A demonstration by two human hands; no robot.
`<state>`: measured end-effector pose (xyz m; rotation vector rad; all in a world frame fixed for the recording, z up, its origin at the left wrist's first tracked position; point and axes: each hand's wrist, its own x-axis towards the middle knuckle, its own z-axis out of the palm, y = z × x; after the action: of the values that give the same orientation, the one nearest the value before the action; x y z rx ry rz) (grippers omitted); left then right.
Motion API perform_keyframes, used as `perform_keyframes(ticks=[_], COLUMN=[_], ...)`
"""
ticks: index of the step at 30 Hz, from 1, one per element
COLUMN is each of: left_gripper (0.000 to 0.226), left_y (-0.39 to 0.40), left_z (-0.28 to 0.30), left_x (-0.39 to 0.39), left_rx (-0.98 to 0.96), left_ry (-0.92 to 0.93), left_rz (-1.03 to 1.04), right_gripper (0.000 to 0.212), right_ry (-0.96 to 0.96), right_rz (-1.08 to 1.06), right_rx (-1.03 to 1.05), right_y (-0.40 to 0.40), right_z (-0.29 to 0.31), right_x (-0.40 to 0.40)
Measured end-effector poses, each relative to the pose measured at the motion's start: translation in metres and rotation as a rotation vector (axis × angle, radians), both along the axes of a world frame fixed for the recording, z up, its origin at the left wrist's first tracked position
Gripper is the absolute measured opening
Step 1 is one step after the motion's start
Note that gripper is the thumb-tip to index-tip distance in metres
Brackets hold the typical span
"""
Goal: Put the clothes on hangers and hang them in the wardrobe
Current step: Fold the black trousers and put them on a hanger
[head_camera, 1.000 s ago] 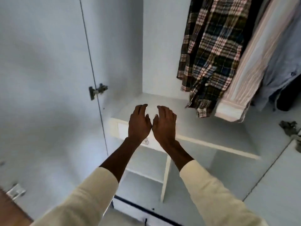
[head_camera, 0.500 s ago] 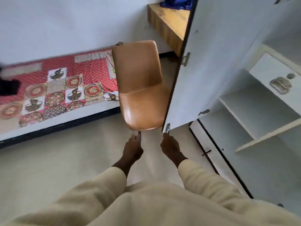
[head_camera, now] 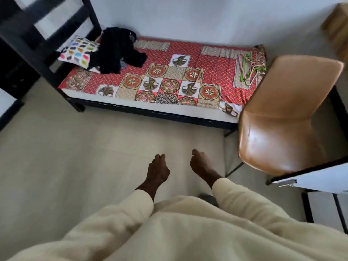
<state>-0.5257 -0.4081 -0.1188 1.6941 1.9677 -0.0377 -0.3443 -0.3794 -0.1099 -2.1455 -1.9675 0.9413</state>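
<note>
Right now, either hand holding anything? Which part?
Nothing held. Left hand and right hand hang open and empty over the floor.

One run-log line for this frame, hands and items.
left hand empty | right hand empty | dark clothes on bed | hangers on bed, near chair

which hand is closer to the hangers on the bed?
Right. The right hand hangs empty over the floor, below and left of the hangers at the bed's right end. The left hand, also empty, is farther left of them.
</note>
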Motion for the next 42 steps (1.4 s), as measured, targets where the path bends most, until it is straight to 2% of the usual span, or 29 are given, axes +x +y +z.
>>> perform_keyframes(ticks=[4, 10, 15, 20, 25, 30, 32, 35, 37, 39, 42], left_gripper=[0.053, 0.048, 0.038, 0.029, 0.032, 0.035, 0.039, 0.039, 0.049, 0.050, 0.038], left_y=[0.038, 0.137, 0.263, 0.365, 0.464, 0.595, 0.661, 0.748, 0.807, 0.867, 0.960], left_z=[-0.012, -0.022, -0.023, -0.013, -0.007, -0.015, -0.027, -0.043, -0.052, -0.060, -0.073], left_x=[-0.051, -0.123, -0.189, -0.248, -0.298, -0.358, -0.390, -0.440, -0.478, -0.513, -0.553], left_rx=[-0.001, -0.004, -0.012, 0.002, -0.038, -0.088, -0.112, -0.161, -0.199, -0.235, -0.199], left_ry=[0.009, 0.048, 0.023, 0.001, 0.013, -0.002, -0.035, -0.074, -0.131, -0.185, -0.263], left_rz=[0.060, 0.131, 0.184, 0.273, 0.314, 0.262, 0.240, 0.220, 0.242, 0.278, 0.328], right_gripper=[0.028, 0.023, 0.011, 0.018, 0.016, 0.022, 0.031, 0.047, 0.058, 0.057, 0.046], right_ry=[-0.030, 0.003, -0.001, 0.011, -0.006, -0.006, 0.025, 0.057, 0.029, 0.004, 0.033], right_rz=[0.070, 0.134, 0.188, 0.176, 0.174, 0.166, 0.104, -0.009, -0.018, -0.018, -0.052], right_rx=[-0.026, -0.041, -0.096, -0.037, -0.016, -0.043, -0.039, -0.138, -0.208, -0.208, -0.165], right_y=[0.051, 0.156, 0.299, 0.420, 0.522, 0.639, 0.697, 0.771, 0.820, 0.869, 0.949], right_z=[-0.008, -0.021, -0.028, -0.006, -0.007, -0.031, -0.043, -0.053, -0.055, -0.054, -0.056], right_x=[-0.045, -0.116, -0.183, -0.233, -0.278, -0.330, -0.361, -0.407, -0.441, -0.472, -0.509])
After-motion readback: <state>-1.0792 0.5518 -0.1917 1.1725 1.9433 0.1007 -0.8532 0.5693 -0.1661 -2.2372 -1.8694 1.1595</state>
